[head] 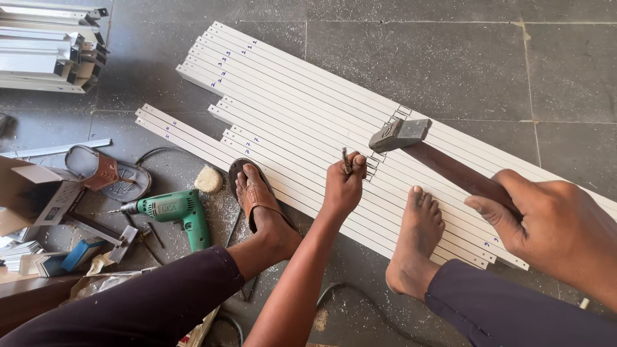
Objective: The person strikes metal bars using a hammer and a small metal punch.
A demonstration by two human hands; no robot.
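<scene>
Drill [172, 211]: green, lying on floor beside sandalled foot.
Left hand [343, 184]: pinched shut on a nail [346, 160], over the white strips [308, 122].
Hammer [437, 156]: head raised just above strips.
Right hand [546, 215]: clamped round hammer handle.

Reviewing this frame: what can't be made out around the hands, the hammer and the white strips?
Head view, the only one:
- Left hand: its closed fingers hide most of the thin metal piece it pinches; kind unclear.
- Right hand: covers the hammer handle's end.
- White strips: far ends cut off by the right edge; the bare foot covers part.
- Small metal clips on the strips: too small to tell how they attach.
</scene>
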